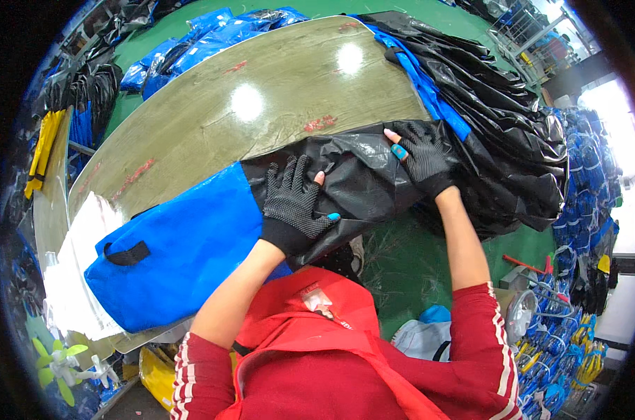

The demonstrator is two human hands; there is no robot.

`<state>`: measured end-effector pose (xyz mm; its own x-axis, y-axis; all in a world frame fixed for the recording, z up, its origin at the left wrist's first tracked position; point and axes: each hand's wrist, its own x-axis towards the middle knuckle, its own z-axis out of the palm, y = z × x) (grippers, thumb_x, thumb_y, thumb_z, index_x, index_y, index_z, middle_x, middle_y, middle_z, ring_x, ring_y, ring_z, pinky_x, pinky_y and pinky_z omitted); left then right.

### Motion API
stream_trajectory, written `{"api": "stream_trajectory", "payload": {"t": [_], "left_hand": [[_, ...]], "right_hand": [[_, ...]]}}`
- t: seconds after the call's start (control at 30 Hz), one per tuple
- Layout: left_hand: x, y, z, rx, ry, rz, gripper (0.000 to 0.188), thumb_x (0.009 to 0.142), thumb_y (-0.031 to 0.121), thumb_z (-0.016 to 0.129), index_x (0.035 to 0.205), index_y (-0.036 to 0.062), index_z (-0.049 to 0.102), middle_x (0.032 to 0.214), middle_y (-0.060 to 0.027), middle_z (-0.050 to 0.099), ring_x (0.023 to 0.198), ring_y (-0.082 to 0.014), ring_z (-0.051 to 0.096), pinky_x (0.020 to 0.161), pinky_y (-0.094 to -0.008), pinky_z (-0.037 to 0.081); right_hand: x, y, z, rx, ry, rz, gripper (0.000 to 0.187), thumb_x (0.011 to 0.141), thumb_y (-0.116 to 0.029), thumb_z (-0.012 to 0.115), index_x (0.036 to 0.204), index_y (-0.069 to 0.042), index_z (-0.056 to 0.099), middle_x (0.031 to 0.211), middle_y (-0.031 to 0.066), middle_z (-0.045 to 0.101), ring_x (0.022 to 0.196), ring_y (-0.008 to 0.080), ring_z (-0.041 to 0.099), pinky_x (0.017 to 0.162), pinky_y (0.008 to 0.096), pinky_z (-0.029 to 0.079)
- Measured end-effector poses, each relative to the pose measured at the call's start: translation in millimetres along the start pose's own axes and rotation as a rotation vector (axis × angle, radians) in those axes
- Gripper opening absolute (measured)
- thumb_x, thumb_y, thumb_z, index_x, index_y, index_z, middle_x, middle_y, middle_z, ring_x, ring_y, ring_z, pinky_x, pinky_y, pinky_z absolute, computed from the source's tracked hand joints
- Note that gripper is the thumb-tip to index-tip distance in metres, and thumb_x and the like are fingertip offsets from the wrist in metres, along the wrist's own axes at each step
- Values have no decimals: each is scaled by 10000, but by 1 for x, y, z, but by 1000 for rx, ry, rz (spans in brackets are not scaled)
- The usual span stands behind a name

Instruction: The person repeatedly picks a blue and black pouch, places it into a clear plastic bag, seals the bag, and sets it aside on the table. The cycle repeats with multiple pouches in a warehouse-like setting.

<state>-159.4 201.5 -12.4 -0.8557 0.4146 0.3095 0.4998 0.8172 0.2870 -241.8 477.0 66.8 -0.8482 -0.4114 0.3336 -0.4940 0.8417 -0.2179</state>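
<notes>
A long bag, blue (184,231) at one end and black (352,168) along the rest, lies flat across the near side of the table. My left hand (293,199), in a dotted black glove with bare fingertips, presses on the black part beside the blue edge, fingers spread. Farther right, my right hand (424,157) rests palm down on the same black sheet, its fingers stretched out, in a matching glove. Blue tape or covering shows on a finger of the right hand and the left thumb. A short black strap handle (127,253) is sewn to the blue end.
The worn table (191,140) spreads beyond the bag. A heap of black and blue bags (499,133) hangs over its right side. White sheets (79,273) lie at the left edge, near a small green fan (62,364). Blue bundles (583,175) are stacked at right.
</notes>
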Motion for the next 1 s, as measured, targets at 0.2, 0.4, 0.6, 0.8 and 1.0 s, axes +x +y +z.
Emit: {"api": "stream_trajectory", "payload": {"t": [0.2, 0.4, 0.6, 0.8, 1.0], "left_hand": [[22, 14, 7, -21, -44, -104, 1016, 688, 700, 608, 1396, 11, 372, 1480, -274, 259, 1395, -438, 187, 1134, -578, 77], [30, 34, 5, -21, -69, -35, 1076, 648, 717, 626, 1451, 76, 311, 1507, -278, 191, 1417, -441, 111, 1127, -596, 42], [43, 40, 10, 10, -61, -101, 834, 758, 582, 576, 1357, 21, 422, 1385, -278, 313, 1308, -411, 278, 1084, -508, 190], [-1, 56, -37, -175, -181, 150, 582, 844, 404, 563, 1263, 5, 507, 1200, -261, 511, 1158, -383, 474, 1006, -434, 345], [-57, 26, -127, -818, -751, -26, 342, 859, 261, 619, 1120, 42, 648, 932, -161, 670, 861, -345, 642, 823, -407, 493]], "right_hand": [[-60, 43, 55, 130, 716, 424, 557, 855, -381, 641, 1313, -90, 516, 1289, 186, 533, 1264, 337, 428, 1104, 461, 261], [-85, -14, 23, 1431, 721, 851, 422, 761, -138, 758, 1122, 13, 601, 1088, 122, 637, 976, 254, 623, 808, 397, 539], [-36, -161, -26, 269, -23, -212, 510, 719, -232, 694, 1200, -86, 601, 1060, 215, 614, 983, 394, 582, 893, 453, 450], [-20, -165, 0, 252, 127, -314, 538, 755, -303, 639, 1277, -187, 582, 1343, 154, 486, 1216, 385, 430, 1010, 525, 306], [-46, -198, 58, 185, -28, -219, 510, 895, -435, 461, 1386, -298, 446, 1521, 152, 268, 1386, 402, 207, 1063, 679, 88]]}}
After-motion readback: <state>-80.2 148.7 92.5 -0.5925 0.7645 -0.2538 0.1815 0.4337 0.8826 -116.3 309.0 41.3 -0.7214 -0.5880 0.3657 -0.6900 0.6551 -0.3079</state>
